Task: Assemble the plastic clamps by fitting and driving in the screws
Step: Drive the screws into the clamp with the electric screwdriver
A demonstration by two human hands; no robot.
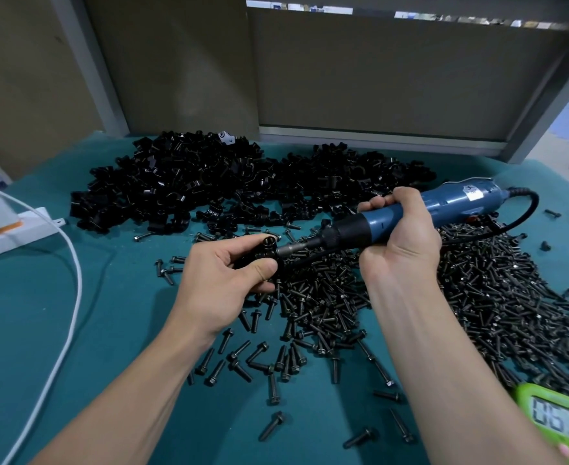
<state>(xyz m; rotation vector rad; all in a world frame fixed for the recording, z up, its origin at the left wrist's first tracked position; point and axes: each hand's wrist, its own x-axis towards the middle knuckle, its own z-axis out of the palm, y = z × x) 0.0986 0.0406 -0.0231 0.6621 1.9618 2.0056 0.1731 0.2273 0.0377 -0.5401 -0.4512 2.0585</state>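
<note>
A: Where is the clamp (265,255)?
B: In the left hand (224,280), pinched between the thumb on its near side and the fingers curled over its far side. It is held just above the near-left edge of the screws (326,307). Its round open end pokes out past the fingertips, facing up.
A: And the right hand (400,236)?
B: It is wrapped round the driver (410,213), with the fingers curled over the top of the blue barrel and the palm under it. The driver lies nearly level and points left. Its black cord (528,206) loops off the back end.
A: Do the two meet?
B: Yes. The bit (296,247) reaches across to the clamp's right side and touches it just beside the left thumb. I cannot tell whether a screw sits on the tip, because that spot is dark and partly covered by the fingers.
A: What lies around them?
B: The screws spread thickly under and to the right of both hands on the green mat (75,347), with loose ones scattered nearer the person. A heap (209,182) of black plastic parts lies farther back, beyond the hands and well apart from the held clamp. A white cable (75,297) curves down the left side near a power strip (14,226). A green timer (558,421) sits at the near right corner, partly cut off by the frame.
</note>
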